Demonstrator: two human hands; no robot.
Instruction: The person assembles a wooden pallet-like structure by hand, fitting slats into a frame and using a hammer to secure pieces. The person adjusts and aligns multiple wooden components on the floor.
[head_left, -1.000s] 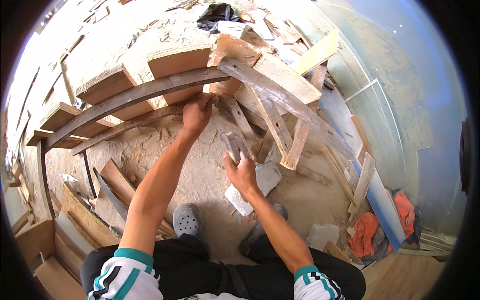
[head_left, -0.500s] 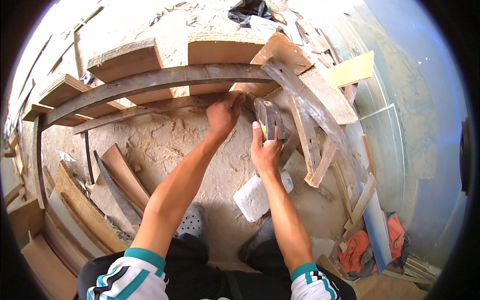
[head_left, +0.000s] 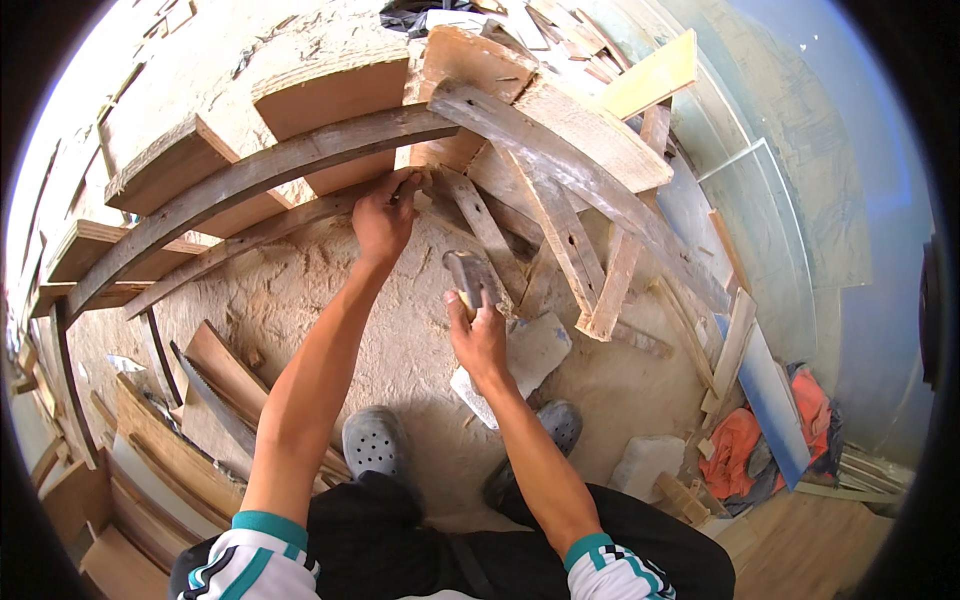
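Note:
My right hand [head_left: 482, 342] is closed around a hammer [head_left: 470, 272], gripping it just under its dark metal head. Up at the wooden frame, my left hand [head_left: 385, 222] has its fingers pinched together by the end of the lower rail [head_left: 255, 236]; whatever is between them is too small to make out. Above that hand runs the frame's upper rail [head_left: 265, 163], with several board pieces [head_left: 330, 98] set across the two rails. A whitish slanting beam [head_left: 590, 185] meets the upper rail at its right end. The hammer head is apart from the wood.
A white block [head_left: 540, 350] lies on the dusty floor behind my right hand. To the left, a handsaw [head_left: 212, 408] rests among planks [head_left: 165, 440]. Glass-like sheets [head_left: 770, 230] lean at the right, near an orange cloth [head_left: 735, 452]. Loose wood offcuts [head_left: 565, 45] lie at the back.
The hammer has come down and back from the frame in my right hand. My left hand remains pinched at the lower rail. The whole view has shifted, moving the frame leftward.

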